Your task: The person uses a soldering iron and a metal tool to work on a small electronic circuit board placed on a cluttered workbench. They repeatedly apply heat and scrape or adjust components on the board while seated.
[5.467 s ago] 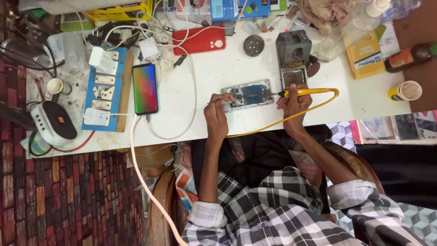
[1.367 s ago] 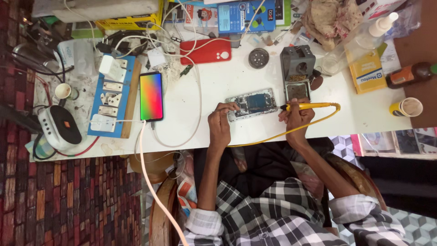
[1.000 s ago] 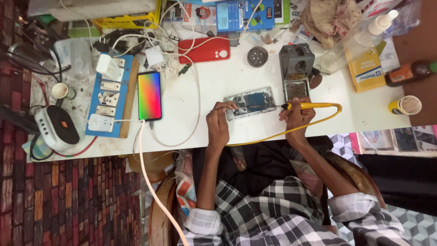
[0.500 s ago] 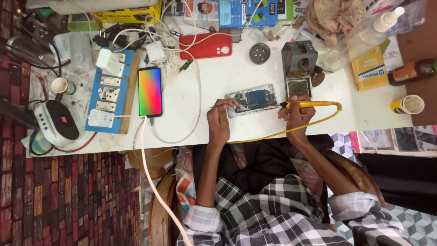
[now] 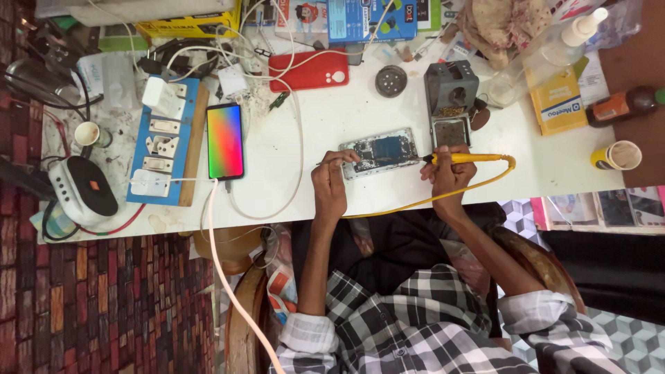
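At frame centre, on the white bench (image 5: 325, 118): opened phone (image 5: 379, 151), back off, circuit board exposed, lying flat.

Left hand (image 5: 331, 181): at the phone's left end, fingers pinched shut on thin tweezers (image 5: 331, 161) that touch that end.

Right hand (image 5: 449, 174): just right of the phone, fingers closed around the yellow soldering iron (image 5: 463, 158); the iron lies level, tip on the phone's right end. Its yellow cord (image 5: 443, 197) loops from the handle's right end back along the bench's near edge.

Directly above the right hand: grey iron stand (image 5: 451, 97), touching nothing held. Left of it, a round dark tin (image 5: 391, 80).

Left of centre: lit phone (image 5: 225, 141) with rainbow screen, white cable plugged into its lower end. Beside it, blue switchboard (image 5: 166, 142) with white sockets.

Upper centre: red phone case (image 5: 309, 69), white wires crossing it.

Right edge: paper cup (image 5: 618, 155), brown bottle (image 5: 620, 105), yellow box (image 5: 557, 100).

Far left: small cup (image 5: 91, 134) and a white-and-black device (image 5: 84, 190).
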